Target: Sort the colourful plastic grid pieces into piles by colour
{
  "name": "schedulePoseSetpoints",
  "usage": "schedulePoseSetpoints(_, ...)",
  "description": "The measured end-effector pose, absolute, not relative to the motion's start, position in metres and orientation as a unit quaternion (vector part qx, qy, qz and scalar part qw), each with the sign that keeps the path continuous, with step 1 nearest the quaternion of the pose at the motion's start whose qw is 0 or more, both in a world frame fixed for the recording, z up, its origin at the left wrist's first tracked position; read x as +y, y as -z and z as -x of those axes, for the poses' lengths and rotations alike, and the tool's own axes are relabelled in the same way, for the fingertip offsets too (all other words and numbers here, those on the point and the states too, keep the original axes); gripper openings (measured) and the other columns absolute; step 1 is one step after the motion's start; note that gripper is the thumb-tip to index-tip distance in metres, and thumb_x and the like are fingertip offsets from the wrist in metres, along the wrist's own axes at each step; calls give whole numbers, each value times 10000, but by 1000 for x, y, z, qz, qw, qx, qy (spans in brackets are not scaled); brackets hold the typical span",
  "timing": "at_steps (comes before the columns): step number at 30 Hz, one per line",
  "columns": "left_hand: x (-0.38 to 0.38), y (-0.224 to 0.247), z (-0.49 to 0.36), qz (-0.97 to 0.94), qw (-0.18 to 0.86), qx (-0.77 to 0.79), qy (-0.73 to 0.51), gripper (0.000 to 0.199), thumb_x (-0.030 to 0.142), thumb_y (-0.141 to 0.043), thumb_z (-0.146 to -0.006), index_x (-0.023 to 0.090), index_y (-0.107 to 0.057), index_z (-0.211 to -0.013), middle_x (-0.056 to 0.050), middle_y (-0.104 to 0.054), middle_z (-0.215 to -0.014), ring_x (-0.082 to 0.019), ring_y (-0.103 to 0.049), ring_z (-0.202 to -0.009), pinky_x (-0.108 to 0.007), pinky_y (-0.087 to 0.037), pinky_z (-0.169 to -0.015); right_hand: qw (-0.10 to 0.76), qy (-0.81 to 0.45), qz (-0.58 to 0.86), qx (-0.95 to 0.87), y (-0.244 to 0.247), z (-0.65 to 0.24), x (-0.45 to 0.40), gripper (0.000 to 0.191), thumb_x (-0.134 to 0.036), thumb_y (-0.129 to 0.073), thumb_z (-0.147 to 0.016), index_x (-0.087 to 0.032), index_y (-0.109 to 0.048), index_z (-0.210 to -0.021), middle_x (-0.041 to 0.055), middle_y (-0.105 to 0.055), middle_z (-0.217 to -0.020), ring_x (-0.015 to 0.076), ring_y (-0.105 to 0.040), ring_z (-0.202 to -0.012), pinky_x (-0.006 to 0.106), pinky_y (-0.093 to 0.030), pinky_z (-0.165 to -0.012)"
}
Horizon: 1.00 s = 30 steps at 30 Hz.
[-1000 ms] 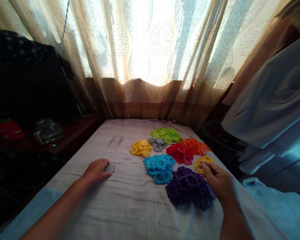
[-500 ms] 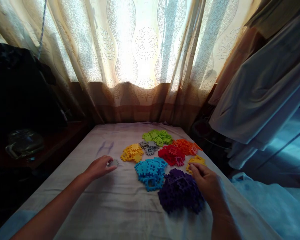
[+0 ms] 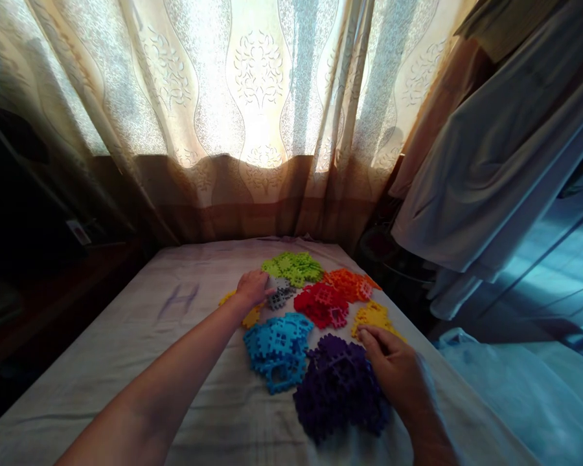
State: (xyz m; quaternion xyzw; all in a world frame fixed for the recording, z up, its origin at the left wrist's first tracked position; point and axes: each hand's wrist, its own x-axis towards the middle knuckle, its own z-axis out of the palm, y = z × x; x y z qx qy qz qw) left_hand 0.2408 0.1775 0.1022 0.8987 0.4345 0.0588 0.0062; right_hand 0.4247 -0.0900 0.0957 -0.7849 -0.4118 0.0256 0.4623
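Observation:
My left hand (image 3: pixel 255 287) reaches over the left side of the grey pieces (image 3: pixel 282 293), its fingers partly hidden; what it may hold cannot be made out. Below that arm and hand, a yellow-orange pile (image 3: pixel 251 316) is partly covered. My right hand (image 3: pixel 386 349) is closed in a pinch beside the yellow pieces (image 3: pixel 373 316), right of the dark purple pile (image 3: pixel 337 388); anything between its fingertips is too small to name. Light blue pieces (image 3: pixel 278 343) lie left of the purple ones. Red pieces (image 3: pixel 321 303) are in the middle, with orange (image 3: pixel 350 285) and green (image 3: pixel 294 266) piles behind.
The piles lie on a pale cloth-covered surface (image 3: pixel 175 356) with an H-like mark at left. A patterned curtain (image 3: pixel 260 181) hangs behind. Clothes (image 3: pixel 471 175) hang at right above a pale blue plastic bag (image 3: pixel 505 382). Dark furniture stands at left.
My left hand has moved right and away from me, from a small grey piece left of the yellow-orange pile to the grey pile. My right hand stays by the yellow pieces. The view has shifted.

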Motion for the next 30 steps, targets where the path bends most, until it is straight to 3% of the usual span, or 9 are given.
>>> schedulePoseSetpoints(7,198,-86,-257,-895,1,439,-79,430,477,-623,-827,179,-614,-1136,-139,-659,-1186,-290,-601,-1121,-376,-450,-931,469,-35,778,-417,-96,-421,-89,390,-522,-481,-810,-245,-749,-866,61,-764,-929,252,-707,-868,348,-542,-748)
schedulePoseSetpoints(13,183,-81,-213,-894,-1,413,-173,302,307,-530,-884,211,-616,-1157,-94,-663,-1220,-242,-595,-1152,-377,-435,-1001,473,-29,780,-409,-103,-419,-90,406,-539,-483,-791,-243,-753,-852,64,-764,-883,259,-706,-824,364,-533,-736)
schedulePoseSetpoints(16,159,-70,-161,-882,-3,412,-228,294,237,-474,-883,188,-632,-1126,-100,-680,-1186,-229,-606,-1138,-384,-440,-1017,476,-18,772,-421,-107,-416,-89,404,-531,-487,-782,-235,-756,-841,67,-764,-864,261,-706,-807,365,-531,-730)
schedulePoseSetpoints(22,80,-30,-59,-850,-3,427,-309,295,253,-451,-874,177,-646,-1083,-96,-719,-1079,-228,-666,-1016,-403,-528,-920,460,10,755,-468,-117,-399,-85,404,-523,-490,-782,-228,-762,-833,68,-760,-801,251,-702,-736,343,-523,-668)
schedulePoseSetpoints(30,6,-8,-15,-835,7,436,-335,221,231,-500,-889,207,-661,-1039,-64,-731,-1038,-190,-673,-983,-359,-534,-912,415,12,675,-610,-115,-334,-75,354,-463,-483,-847,-236,-751,-892,62,-764,-876,232,-708,-785,317,-512,-691)
